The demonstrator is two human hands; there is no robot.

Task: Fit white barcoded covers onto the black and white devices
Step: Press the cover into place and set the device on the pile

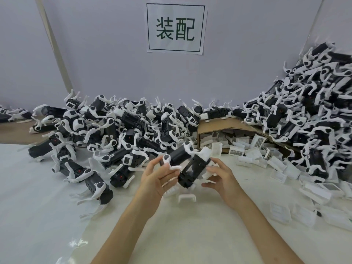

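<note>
Snag risk: device point(190, 169) in both grips
Held by left hand point(156, 180) and right hand point(221, 180); splayed legs point(175, 167) may catch while fitting cover point(187, 198) lying just below it.

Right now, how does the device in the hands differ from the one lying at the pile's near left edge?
The held device is raised off the table, gripped by the left hand and right hand; the pile-edge device lies on the table, untouched. The held device tilts steeply; the pile-edge device lies flat. Both have black bodies with white limbs.
</note>
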